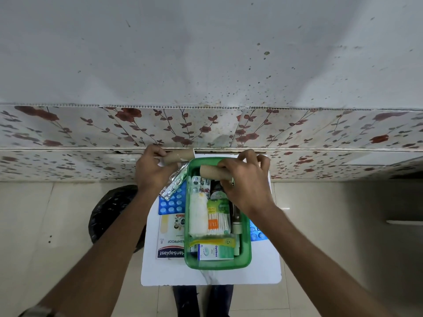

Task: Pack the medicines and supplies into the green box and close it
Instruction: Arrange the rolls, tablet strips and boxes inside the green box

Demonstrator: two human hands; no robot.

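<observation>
The green box (247, 243) stands lidless on a small white table (263, 271). Inside lie a white gauze roll (198, 216), a cotton swab pack (218, 221), an Optibex carton (215, 252), blister strips (200, 184) and a dark tube (237, 223). My right hand (245, 186) holds a brown bandage roll (211, 172) over the box's far end. My left hand (152, 170) grips a second brown roll (179, 156) just outside the box's far left corner. A foil strip (175, 184), a blue blister sheet (174, 202) and a Hansaplast pack (171, 239) lie left of the box.
A floral-patterned ledge (91, 133) and grey wall run directly behind the table. A black bag (109, 213) sits on the tiled floor to the left. Another blue blister sheet (257, 232) pokes out from under the box's right side.
</observation>
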